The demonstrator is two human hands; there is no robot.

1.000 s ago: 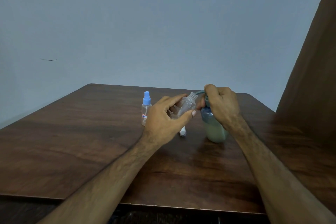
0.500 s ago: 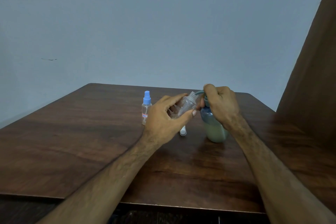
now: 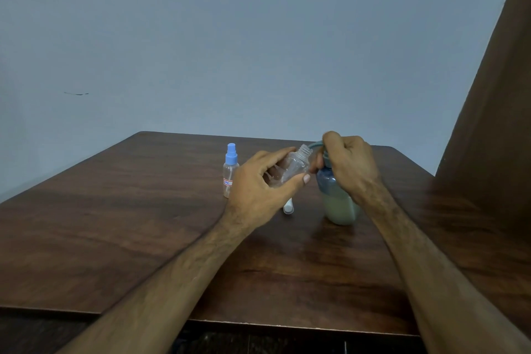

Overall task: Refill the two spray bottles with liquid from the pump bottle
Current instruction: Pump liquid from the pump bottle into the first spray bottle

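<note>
Almost nothing has moved in the last second: our hands and the bottles sit where they were, with the open bottle's neck a touch closer to the spout. Nearest us, our forearms reach over the dark wooden table (image 3: pixel 115 238). Our left hand (image 3: pixel 258 184) curls fingers and thumb round an uncapped clear spray bottle (image 3: pixel 290 168), tilted so its threaded mouth points up and right, just at the tip of the pump spout (image 3: pixel 315 145). Our right hand (image 3: pixel 350 164) is closed over the pump head of the pump bottle (image 3: pixel 339 204), which stands upright on the table, pale liquid filling its lower part. Below the left hand lies a small white cap (image 3: pixel 288 208). Further back, left of the hands, the second spray bottle (image 3: pixel 230 171) stands upright with its blue top on. Behind is a plain wall (image 3: pixel 258 37).
</note>
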